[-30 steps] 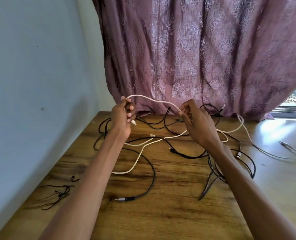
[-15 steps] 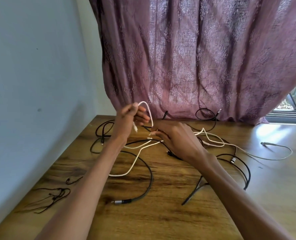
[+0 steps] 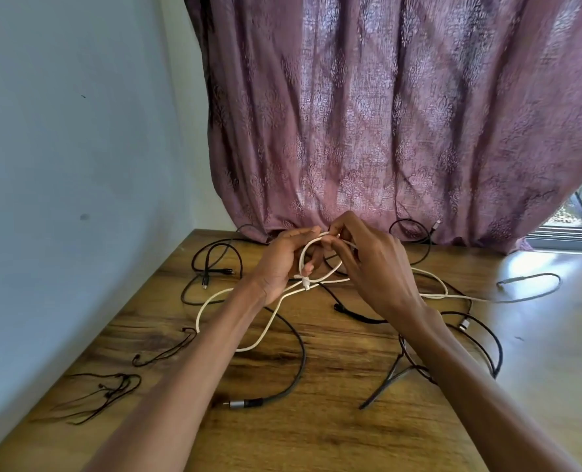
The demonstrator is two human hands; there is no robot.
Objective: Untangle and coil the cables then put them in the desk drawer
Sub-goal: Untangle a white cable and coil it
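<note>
Wooden desk (image 3: 316, 430), black cables (image 3: 296, 362) strewn; left hand (image 3: 282, 264), right hand (image 3: 367, 267) both pinch white cable (image 3: 272, 318) loop.

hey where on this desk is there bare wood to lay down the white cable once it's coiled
Bare wood shows along the near edge between the two forearms, below the metal-tipped black cable, and on the sunlit right side of the desk, past the black loop. The middle, under the left hand and right hand on the white cable, is crowded.
</note>
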